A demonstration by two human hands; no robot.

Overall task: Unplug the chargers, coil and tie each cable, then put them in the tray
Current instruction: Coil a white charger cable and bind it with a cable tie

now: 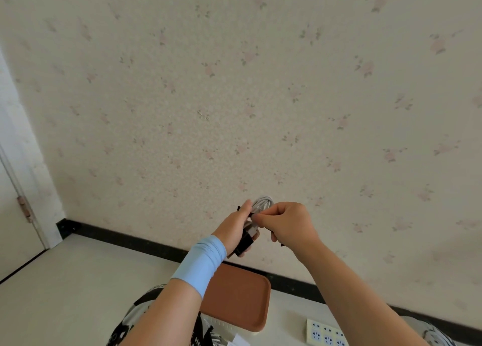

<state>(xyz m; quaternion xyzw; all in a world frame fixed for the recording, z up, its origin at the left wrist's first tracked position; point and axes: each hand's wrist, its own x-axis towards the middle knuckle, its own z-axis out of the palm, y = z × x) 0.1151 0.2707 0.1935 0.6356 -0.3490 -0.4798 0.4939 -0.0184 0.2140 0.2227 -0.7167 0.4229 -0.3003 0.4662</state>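
White coiled cable (264, 204); black strap (244, 242), perhaps Velcro

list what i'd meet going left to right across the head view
door → left hand → coiled white cable → right hand → power strip; tray left out, since it overlaps the left hand sideways

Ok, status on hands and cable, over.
Left hand grips coiled white cable and black strap. Right hand pinches at the coil. Brown tray on floor below, nothing in the way.
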